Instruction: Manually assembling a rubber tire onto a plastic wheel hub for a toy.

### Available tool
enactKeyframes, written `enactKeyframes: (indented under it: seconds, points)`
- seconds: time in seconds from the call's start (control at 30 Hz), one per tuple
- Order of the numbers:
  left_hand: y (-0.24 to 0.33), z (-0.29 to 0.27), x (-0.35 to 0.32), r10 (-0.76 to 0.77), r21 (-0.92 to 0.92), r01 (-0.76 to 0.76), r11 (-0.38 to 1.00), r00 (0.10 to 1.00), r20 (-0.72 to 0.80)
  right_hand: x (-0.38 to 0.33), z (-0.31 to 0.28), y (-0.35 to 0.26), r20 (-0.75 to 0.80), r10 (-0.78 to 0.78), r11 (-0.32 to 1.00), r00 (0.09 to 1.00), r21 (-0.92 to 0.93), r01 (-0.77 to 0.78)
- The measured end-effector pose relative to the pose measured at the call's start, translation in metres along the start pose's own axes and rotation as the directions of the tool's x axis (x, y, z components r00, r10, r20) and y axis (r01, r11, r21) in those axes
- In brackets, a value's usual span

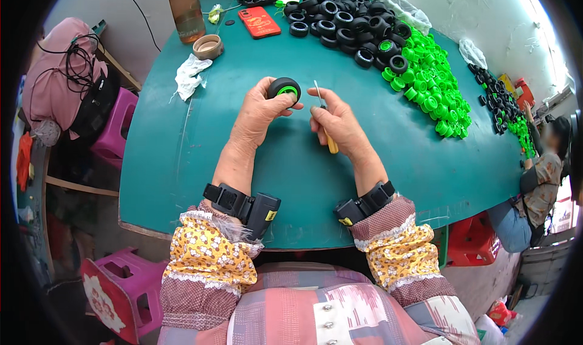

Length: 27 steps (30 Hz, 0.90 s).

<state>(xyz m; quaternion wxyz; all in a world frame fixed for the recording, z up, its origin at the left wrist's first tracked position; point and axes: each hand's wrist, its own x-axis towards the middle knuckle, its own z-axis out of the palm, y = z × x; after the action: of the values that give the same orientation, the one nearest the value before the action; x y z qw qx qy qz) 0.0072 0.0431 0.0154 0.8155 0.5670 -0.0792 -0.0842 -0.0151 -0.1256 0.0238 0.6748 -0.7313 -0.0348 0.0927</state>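
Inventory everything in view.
Wheel: one, black-green, left hand.
Tool: one, yellow-handled, right hand.
Tyres: many, black, right.
Hubs: many, green, right.
Phone: one, red, far side.
Bottle: one, brown, left.
Container: one, brown, left.
Tissue: one, white, left.
Bags: two, white, right.
Table: one, green, centre.
Stools: two, purple, left.
Red stools: count unclear, right.
Cloth: one, pink, left.
Co-worker: one, patterned top, right.
Wristbands: two, black, wrists.
Hands: two, bare, centre.
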Motion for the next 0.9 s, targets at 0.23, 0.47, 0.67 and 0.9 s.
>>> enactKeyframes:
  seconds: [0.23,0.47,0.67,0.9]
  points:
    - [-0.002,0.011,-0.004,0.099,0.298,-0.095,0.95,0.995,0.004,-0.008,-0.001,-0.002,0.124,-0.07,0.971,0.99,0.234,0.039]
    - [-0.004,0.015,-0.002,-0.005,0.339,-0.033,0.94,0.994,0.111,-0.015,0.009,0.004,0.113,-0.023,0.986,0.993,0.169,0.003]
    - [-0.004,0.014,-0.001,-0.033,0.434,-0.013,0.901,0.995,0.098,-0.024,0.006,-0.002,0.117,0.01,0.993,0.993,0.115,-0.023]
    - [-0.008,0.013,0.0,0.002,0.17,-0.017,0.985,0.996,0.087,-0.026,0.002,-0.001,0.132,-0.004,0.99,0.991,0.143,-0.015]
